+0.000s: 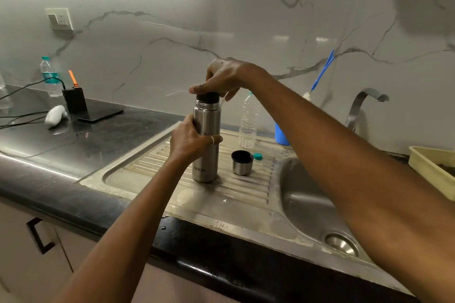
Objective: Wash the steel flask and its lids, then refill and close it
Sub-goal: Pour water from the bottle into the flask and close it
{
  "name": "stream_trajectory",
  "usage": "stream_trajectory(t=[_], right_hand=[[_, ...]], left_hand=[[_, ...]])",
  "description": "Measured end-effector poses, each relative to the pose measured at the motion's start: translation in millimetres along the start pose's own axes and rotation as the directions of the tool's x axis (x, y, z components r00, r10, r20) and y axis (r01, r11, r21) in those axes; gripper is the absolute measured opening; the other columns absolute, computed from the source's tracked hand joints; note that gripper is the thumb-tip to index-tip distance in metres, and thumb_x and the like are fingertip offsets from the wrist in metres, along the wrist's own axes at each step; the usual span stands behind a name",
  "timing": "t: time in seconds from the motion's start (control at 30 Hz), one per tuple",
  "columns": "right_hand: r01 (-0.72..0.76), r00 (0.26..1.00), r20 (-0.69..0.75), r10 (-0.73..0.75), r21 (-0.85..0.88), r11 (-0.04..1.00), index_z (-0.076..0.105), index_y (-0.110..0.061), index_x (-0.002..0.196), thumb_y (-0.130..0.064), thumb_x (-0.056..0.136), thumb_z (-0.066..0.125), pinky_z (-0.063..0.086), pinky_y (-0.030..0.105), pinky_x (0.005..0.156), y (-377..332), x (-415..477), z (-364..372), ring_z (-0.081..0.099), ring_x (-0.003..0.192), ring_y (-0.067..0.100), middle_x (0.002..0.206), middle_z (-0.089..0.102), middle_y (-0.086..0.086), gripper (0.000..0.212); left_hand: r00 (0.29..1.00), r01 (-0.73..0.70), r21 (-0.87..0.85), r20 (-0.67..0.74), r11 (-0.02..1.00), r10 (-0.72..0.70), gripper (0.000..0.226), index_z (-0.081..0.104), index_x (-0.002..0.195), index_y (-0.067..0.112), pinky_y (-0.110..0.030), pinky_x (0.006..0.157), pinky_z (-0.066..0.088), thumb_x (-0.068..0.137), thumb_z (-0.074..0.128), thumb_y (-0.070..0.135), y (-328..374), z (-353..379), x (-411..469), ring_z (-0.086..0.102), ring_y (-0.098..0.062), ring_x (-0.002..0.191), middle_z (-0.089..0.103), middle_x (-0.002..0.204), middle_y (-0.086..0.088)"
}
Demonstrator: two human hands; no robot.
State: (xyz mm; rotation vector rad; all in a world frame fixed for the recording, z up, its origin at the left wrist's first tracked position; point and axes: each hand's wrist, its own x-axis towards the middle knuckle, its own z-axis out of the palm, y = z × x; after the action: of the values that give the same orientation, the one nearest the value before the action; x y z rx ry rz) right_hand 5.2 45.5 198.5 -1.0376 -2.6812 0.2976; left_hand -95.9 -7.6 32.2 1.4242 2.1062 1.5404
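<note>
The steel flask [205,167] stands upright on the ribbed draining board [152,162] left of the sink. My left hand [190,139] grips its body about halfway up. My right hand [225,76] comes from above and pinches the black inner lid [208,97] sitting in the flask's mouth. The steel cup lid [242,162] stands mouth up on the board just right of the flask, apart from it.
A clear plastic bottle [248,120] and its teal cap [257,156] are behind the cup lid, with a blue cup [280,135] beside them. The sink bowl [307,194] and tap [362,103] lie to the right. Cables, a phone and another bottle [50,76] occupy the left counter.
</note>
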Motion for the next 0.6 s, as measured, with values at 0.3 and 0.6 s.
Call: stream_trajectory(t=[0.3, 0.6], right_hand=[[0.064, 0.994, 0.071, -0.078, 0.177, 0.982, 0.065, -0.017, 0.128, -0.007, 0.090, 0.062, 0.060, 0.030, 0.081, 4, -6, -5, 0.061, 0.110, 0.017, 0.121, 0.062, 0.003, 0.038], [0.046, 0.989, -0.137, -0.053, -0.051, 0.998, 0.064, -0.012, 0.120, -0.055, 0.097, 0.056, 0.051, 0.022, 0.066, 10, -4, 19, 0.062, 0.095, 0.018, 0.109, 0.063, 0.004, 0.050]], left_hand=[[1.000, 0.002, -0.001, 0.003, 1.000, -0.002, 0.075, 0.050, 0.132, 0.019, -0.034, 0.082, 0.047, 0.071, 0.090, 0.038, 1, 0, 1, 0.057, -0.020, 0.100, 0.061, 0.115, -0.003], [1.000, 0.003, 0.012, 0.006, 1.000, -0.003, 0.073, 0.051, 0.128, 0.019, -0.035, 0.082, 0.048, 0.070, 0.090, 0.037, 3, -1, -1, 0.058, -0.021, 0.100, 0.058, 0.108, 0.001]])
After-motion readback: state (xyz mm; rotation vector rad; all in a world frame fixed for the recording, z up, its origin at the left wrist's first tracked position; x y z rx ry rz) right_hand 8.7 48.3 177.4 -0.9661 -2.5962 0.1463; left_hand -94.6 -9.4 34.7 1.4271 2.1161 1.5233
